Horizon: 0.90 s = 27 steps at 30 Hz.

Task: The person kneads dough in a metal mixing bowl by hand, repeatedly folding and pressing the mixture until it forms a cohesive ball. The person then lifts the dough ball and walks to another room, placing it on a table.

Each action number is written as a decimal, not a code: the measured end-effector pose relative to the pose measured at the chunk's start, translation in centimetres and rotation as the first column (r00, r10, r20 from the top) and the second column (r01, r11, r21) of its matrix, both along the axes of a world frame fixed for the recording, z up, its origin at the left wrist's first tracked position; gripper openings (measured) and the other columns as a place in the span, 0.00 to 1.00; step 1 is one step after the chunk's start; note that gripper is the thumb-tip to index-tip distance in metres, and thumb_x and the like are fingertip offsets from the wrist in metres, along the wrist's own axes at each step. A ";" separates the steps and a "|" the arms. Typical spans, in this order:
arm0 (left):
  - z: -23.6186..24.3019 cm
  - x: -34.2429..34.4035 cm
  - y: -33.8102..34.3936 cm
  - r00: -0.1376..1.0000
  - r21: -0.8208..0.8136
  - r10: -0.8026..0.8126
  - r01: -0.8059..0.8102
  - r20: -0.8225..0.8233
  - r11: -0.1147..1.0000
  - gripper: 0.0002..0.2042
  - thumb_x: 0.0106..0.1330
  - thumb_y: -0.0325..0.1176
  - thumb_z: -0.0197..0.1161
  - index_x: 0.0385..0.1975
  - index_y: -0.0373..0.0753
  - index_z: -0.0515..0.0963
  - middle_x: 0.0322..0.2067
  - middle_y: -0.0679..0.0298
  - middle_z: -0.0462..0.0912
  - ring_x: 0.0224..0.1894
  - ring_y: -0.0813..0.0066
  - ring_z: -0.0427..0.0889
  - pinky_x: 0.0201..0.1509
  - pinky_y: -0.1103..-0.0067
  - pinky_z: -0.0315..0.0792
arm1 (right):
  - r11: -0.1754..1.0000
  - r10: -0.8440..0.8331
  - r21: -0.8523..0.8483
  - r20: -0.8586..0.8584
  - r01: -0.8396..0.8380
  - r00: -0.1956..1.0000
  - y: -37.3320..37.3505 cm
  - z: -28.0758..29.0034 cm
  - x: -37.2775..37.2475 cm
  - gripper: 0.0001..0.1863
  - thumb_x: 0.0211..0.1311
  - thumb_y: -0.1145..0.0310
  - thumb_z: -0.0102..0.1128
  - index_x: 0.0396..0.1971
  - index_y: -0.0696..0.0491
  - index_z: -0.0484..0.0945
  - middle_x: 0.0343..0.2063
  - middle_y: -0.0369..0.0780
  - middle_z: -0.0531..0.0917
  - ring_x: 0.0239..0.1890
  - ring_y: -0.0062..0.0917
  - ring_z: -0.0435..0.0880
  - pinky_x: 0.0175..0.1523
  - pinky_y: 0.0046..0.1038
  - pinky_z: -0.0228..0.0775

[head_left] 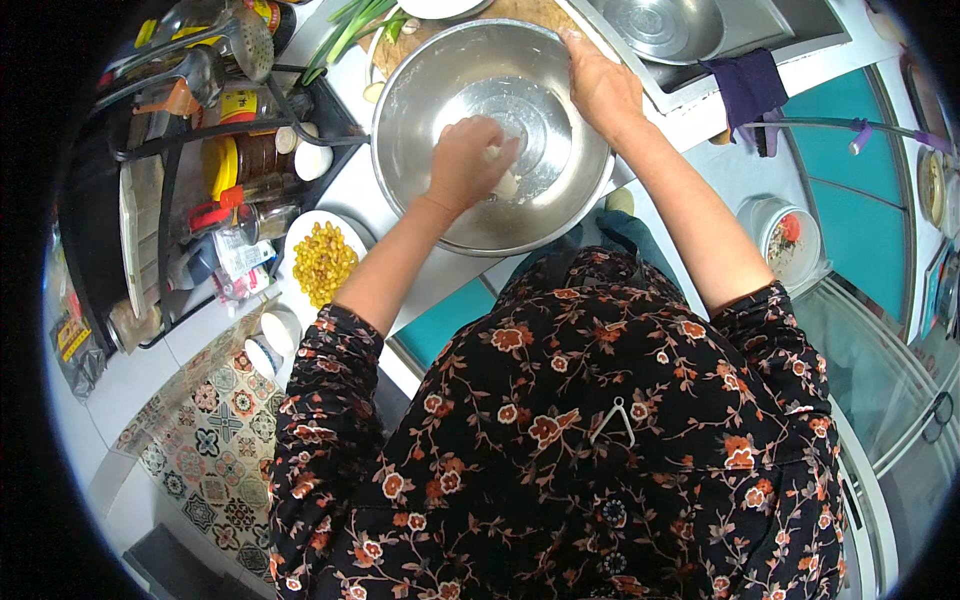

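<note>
A large steel mixing bowl (412, 115) stands on the counter in front of me, tipped slightly, with white smears on its inner wall. My left hand (472, 162) reaches inside it, fingers curled round a small whitish lump of dough (507, 186). Part of that lump shows below the fingers, near the bowl's bottom; motion blurs the fingertips. At the bowl's far right, my right hand (607, 88) grips the rim, thumb and fingers closed over the edge.
Left of the bowl sits a white plate of yellow beans or kernels (324, 263). A black rack (250, 130) holds bottles and jars. Behind the bowl lie a wooden board (545, 12) and green onions (345, 35). A sink with a metal basin (665, 28) and a dark cloth (747, 88) are at right.
</note>
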<state>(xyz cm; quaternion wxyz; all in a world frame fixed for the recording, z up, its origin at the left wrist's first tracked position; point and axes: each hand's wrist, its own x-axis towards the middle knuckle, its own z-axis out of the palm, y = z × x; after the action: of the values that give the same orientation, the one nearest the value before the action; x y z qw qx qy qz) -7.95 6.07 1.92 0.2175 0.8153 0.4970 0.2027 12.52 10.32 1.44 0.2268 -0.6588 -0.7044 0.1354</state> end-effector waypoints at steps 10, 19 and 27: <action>-5.1 5.4 0.4 0.931 0.284 -0.355 0.364 -0.083 0.887 0.05 0.44 0.35 0.61 0.14 0.45 0.73 0.19 0.68 0.72 0.28 0.66 0.71 0.34 0.69 0.64 | 0.999 -0.029 0.019 -0.035 0.029 0.999 -0.5 -0.1 -0.6 0.24 0.55 0.75 0.44 0.55 0.43 0.66 0.42 0.40 0.78 0.37 0.37 0.79 0.38 0.36 0.72; -6.4 8.4 1.9 0.973 0.258 -0.152 0.194 -0.174 0.946 0.08 0.49 0.39 0.58 0.15 0.44 0.75 0.18 0.67 0.77 0.25 0.65 0.74 0.30 0.68 0.64 | 0.999 -0.044 -0.010 -0.062 0.044 0.997 -1.0 1.3 -0.1 0.26 0.51 0.76 0.47 0.53 0.43 0.67 0.35 0.42 0.80 0.36 0.38 0.79 0.36 0.38 0.71; 0.3 1.4 0.0 0.857 -0.051 -0.500 0.497 -0.125 0.866 0.16 0.54 0.39 0.60 0.41 0.42 0.74 0.41 0.57 0.75 0.48 0.60 0.71 0.52 0.67 0.63 | 1.000 -0.009 -0.030 -0.163 0.004 0.987 -0.3 -0.1 0.2 0.24 0.54 0.76 0.42 0.54 0.49 0.66 0.46 0.51 0.74 0.42 0.47 0.76 0.45 0.42 0.69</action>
<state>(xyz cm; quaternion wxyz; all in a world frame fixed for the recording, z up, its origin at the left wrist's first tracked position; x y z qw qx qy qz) -6.56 6.11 2.26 0.2357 0.9259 0.2843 0.0800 12.69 10.00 1.38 0.2744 -0.6513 -0.6790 0.1987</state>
